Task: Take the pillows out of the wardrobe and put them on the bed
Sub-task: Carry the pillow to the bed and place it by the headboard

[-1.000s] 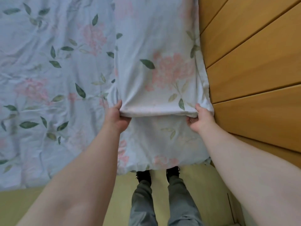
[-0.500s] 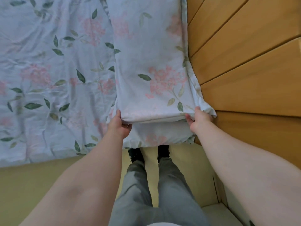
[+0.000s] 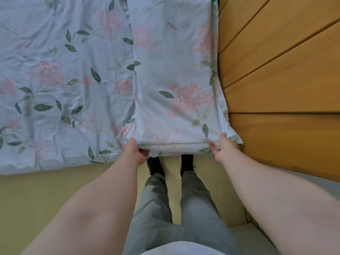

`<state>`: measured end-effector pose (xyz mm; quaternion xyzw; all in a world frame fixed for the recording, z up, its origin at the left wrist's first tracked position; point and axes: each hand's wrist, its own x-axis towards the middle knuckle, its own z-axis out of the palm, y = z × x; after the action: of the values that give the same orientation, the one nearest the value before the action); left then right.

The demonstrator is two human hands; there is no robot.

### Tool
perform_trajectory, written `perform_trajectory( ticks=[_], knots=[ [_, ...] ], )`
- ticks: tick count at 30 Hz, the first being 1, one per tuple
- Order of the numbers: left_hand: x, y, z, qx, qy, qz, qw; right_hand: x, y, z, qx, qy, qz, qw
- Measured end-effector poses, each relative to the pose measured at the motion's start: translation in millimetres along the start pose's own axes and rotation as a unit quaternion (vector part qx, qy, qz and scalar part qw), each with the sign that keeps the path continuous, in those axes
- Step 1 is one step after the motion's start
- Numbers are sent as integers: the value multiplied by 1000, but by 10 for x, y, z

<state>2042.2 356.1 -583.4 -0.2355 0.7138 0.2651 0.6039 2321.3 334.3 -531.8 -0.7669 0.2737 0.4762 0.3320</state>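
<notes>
The pillow (image 3: 174, 85) lies on the bed (image 3: 55, 80) against the wooden headboard (image 3: 276, 80), its near end overhanging the bed's edge. It looks soft, light and floppy, so its 2 near corners seem the best places to take it. The left hand (image 3: 135, 153) pinches the corner farther from the headboard; the right hand (image 3: 225, 149) grips the corner beside it. Both arms reach forward, nearly straight.
</notes>
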Motion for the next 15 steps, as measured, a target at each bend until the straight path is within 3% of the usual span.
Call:
perform_trajectory(
  ticks=[4,8,10,15],
  knots=[
    [119,-16,-79,93,1,12,996,255,40,65,-32,-23,17,999],
    [96,-84,-156,266,50,-20,963,365,118,103,-86,15,81,993],
    [34,-74,-192,292,34,-21,956,306,127,159,-100,-11,94,990],
    [-485,16,-110,335,-17,108,936,-108,24,325,-244,-69,-51,966]
  ],
)
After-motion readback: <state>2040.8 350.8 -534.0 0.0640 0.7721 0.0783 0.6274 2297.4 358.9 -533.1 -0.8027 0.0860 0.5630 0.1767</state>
